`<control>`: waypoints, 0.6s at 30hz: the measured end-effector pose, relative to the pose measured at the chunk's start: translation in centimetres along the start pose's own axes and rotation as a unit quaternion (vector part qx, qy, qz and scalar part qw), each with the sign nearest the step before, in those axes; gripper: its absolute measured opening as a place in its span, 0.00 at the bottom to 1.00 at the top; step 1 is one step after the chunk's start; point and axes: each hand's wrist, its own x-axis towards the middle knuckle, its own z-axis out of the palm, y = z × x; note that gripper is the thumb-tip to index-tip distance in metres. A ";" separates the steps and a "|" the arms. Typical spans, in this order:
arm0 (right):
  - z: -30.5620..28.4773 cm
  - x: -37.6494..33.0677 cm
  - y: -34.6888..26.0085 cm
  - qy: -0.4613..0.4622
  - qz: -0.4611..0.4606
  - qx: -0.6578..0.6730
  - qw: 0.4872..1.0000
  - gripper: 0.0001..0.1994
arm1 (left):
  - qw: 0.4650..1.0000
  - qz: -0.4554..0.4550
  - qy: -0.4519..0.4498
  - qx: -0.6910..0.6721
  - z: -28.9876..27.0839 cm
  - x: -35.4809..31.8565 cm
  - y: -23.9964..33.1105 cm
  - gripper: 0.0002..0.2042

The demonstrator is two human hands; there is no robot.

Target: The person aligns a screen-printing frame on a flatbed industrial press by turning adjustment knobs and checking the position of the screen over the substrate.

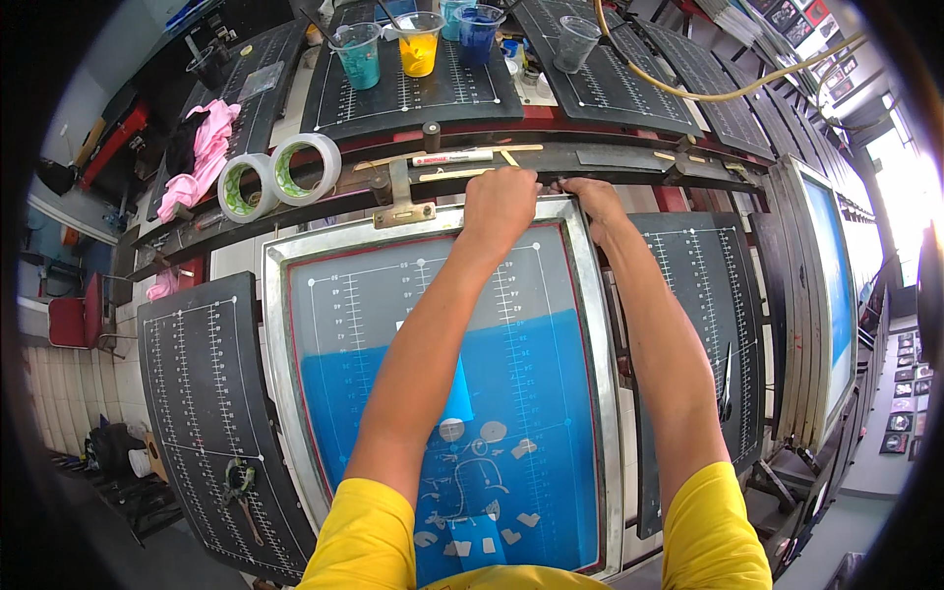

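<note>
A screen-printing frame (276, 324) with a silver metal border lies in front of me, its mesh (339, 393) coated blue in the nearer part and bare further off. Small uncoated shapes show in the blue near my body. At the frame's far edge my left hand (501, 202) is closed in a fist, and what it grips is hidden beneath it. Just to its right, by the far right corner, my right hand (593, 200) has curled fingers on something too hidden to name. A metal clamp (401, 202) holds the far edge left of my hands.
Two tape rolls (305, 169), a marker (452, 157) and a pink cloth (208, 147) lie along the rail. Behind stand cups of teal (359, 64), yellow (420, 54) and blue ink (476, 44). Black gridded platens (202, 393) flank the frame; a hose (688, 95) hangs at upper right.
</note>
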 end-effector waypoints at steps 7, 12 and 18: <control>0.6 -0.4 0.2 0.024 -0.007 0.010 1.000 0.08 | 0.992 0.115 0.003 0.057 1.2 2.3 0.1 0.10; 0.3 -0.4 0.4 0.022 -0.033 0.008 0.999 0.07 | 0.985 0.151 0.028 0.079 2.8 3.0 -0.5 0.10; 0.2 -0.4 0.6 0.016 -0.055 0.011 0.998 0.07 | 0.991 0.110 0.065 0.047 3.7 2.5 -0.2 0.09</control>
